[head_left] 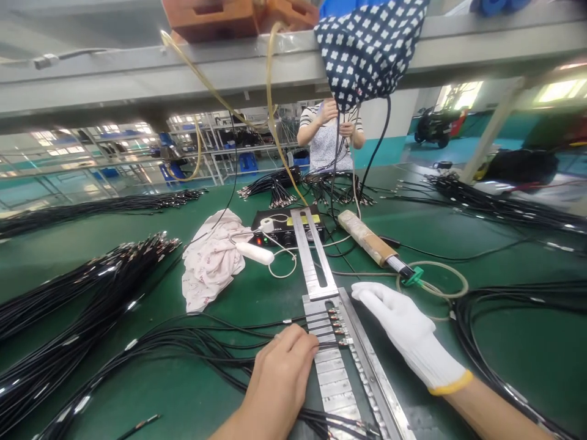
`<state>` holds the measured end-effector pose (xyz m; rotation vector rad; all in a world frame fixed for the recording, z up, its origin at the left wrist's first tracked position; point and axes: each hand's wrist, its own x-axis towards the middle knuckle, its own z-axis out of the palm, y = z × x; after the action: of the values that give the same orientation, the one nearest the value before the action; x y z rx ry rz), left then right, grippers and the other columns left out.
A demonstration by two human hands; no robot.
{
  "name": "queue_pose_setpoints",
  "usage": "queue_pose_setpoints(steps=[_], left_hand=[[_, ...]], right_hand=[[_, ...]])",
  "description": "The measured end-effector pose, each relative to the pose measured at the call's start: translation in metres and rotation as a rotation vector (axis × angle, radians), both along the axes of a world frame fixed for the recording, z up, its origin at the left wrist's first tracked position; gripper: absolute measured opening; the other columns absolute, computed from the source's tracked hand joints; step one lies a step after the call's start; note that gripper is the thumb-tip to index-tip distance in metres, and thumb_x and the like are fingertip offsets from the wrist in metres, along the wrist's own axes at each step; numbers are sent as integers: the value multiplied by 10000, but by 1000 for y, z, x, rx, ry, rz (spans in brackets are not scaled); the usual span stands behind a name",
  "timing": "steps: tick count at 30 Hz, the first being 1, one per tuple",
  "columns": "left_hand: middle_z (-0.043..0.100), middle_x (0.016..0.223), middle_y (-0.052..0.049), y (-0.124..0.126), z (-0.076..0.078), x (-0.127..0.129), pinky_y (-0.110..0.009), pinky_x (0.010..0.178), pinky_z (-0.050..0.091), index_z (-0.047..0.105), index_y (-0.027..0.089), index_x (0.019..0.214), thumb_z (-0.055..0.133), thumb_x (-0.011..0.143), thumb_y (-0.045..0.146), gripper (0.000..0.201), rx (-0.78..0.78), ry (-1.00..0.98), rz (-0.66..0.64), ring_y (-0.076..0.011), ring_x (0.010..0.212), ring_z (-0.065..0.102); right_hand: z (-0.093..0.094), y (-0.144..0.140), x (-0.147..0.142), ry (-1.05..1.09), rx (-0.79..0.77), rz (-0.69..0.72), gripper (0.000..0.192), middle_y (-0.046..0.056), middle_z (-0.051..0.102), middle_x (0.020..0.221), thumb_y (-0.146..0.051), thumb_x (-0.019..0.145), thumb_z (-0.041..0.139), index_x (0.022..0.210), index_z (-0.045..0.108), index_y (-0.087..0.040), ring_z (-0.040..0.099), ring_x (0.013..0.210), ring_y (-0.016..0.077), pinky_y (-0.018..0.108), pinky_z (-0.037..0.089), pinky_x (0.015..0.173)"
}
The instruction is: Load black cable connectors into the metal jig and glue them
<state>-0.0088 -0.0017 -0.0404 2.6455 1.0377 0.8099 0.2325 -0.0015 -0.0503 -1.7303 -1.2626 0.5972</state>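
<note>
My left hand (282, 366) is bare and closed, its thumb and fingertips pinching a black cable (328, 346) at the slotted metal fixture (334, 382). Several black cables lie across that fixture, their metal-tipped ends (338, 324) in a row along its right side. On the right, my right hand (398, 330) wears a white knit glove with a yellow cuff. Its fingers are drawn together just beside the fixture's upper rail; what they hold, if anything, cannot be made out. From the fixture a slotted metal plate (300, 256) extends away from me.
A black control box (261, 223), a crumpled cloth (213, 260) and a taped tool with a green tip (369, 238) lie beyond the fixture. Cable bundles (92, 287) cover the left; coiled cable (468, 330) lies right. A person (330, 137) handles cables opposite, below an overhead shelf (137, 79).
</note>
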Motion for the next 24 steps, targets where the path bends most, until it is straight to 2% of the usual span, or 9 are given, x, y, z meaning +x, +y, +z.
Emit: queue_pose_setpoints(steps=[4,11,16,19,24], left_hand=[[629,878,-38,2,-3,1,-289,669,526,627,188,984,384,1017,121,254,40,75,15,-184,741,644],[622,882,-47,1,-1,5,-315,679,546,640,175,979,392,1003,94,263,104,231,45,-193,743,627],[626,858,-54,-1,3,11,-350,649,545,656,162,934,374,991,76,300,117,259,45,-217,723,625],[633,868,-52,0,3,13,-332,666,533,667,166,930,369,998,94,314,-1,208,56,-211,739,633],[643,872,-33,2,5,14,-279,734,489,685,172,893,461,979,104,249,-339,2,88,-176,792,639]], right_hand=[[-3,-1,-2,120,-1,27,336,60,741,1161,-507,846,556,963,746,-256,647,1131,286,473,439,1092],[-6,-1,-2,110,-1,44,331,41,729,1168,-520,867,550,976,739,-271,632,1136,272,467,421,1102],[-7,-3,-5,124,11,74,320,48,731,1151,-501,877,537,960,736,-264,638,1126,271,460,432,1095],[-2,-6,-7,87,14,120,295,39,727,1147,-471,886,517,946,730,-275,640,1121,263,442,458,1068],[12,-11,-11,-95,-25,148,324,51,704,1164,-464,833,521,1024,703,-277,638,1110,277,465,456,1056]])
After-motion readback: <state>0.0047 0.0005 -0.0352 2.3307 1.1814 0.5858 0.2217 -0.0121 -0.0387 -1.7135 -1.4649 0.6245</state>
